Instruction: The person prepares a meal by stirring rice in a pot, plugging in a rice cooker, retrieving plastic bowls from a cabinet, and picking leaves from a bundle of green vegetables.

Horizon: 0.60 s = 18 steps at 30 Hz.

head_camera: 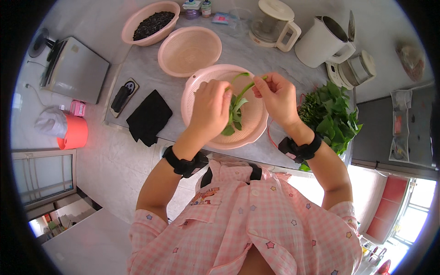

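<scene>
A pink plastic colander (254, 127) stands at the counter's front edge, directly before me. Over its left side, my left hand (213, 106) grips a leafy green sprig (235, 113); the leaves hang down inside the colander. My right hand (276, 98), above the right rim, pinches the end of a green stem (245, 88) between thumb and finger. Whether this stem is joined to the sprig is hard to tell. To the right of my right wrist lies a large bunch of leafy greens (330, 115) on the counter.
Behind the colander are another pink basket (190, 51) and a pink basin (129, 31) with dark contents. A black cloth (150, 118) and a phone (123, 98) lie left. A glass kettle (271, 25), an open-lidded white kettle (318, 43) and another glass pot (355, 70) stand back right.
</scene>
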Motion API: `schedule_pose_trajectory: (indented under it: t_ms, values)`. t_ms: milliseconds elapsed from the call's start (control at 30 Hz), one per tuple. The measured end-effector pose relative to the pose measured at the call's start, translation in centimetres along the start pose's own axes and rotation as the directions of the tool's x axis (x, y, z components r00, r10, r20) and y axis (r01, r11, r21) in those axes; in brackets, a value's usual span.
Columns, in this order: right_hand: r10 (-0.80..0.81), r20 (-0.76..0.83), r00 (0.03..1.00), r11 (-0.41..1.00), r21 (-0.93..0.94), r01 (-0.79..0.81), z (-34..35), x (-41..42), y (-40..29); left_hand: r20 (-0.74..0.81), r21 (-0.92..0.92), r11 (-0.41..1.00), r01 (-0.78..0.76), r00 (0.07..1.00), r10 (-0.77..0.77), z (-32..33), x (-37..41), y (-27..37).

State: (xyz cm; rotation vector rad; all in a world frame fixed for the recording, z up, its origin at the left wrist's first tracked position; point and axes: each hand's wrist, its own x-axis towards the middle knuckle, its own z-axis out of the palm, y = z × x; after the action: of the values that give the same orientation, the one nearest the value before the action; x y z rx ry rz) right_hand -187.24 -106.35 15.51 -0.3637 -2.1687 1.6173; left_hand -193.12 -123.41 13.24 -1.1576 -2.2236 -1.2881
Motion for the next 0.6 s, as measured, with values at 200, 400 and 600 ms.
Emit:
schedule_pose_trajectory:
  t_ms: [200, 400, 600]
  values:
    - [-0.017, 0.013, 1.000, 0.997, 0.071, 0.016, 0.9, -0.7, -0.7, 0.114, 0.116, 0.993, -0.038, 0.993, 0.024, 0.7, -0.4, 0.7]
    - [-0.093, 0.049, 0.994, 0.995, -0.019, 0.094, 0.7, -0.5, -0.4, 0.096, 0.154, 0.980, -0.127, 0.989, 0.113, 0.0, 0.1, 0.4]
    - [-0.090, 0.109, 0.990, 0.996, -0.002, 0.091, 0.7, -0.1, 0.5, 0.134, 0.171, 0.970, -0.175, 0.979, 0.153, -0.6, 0.4, -0.4]
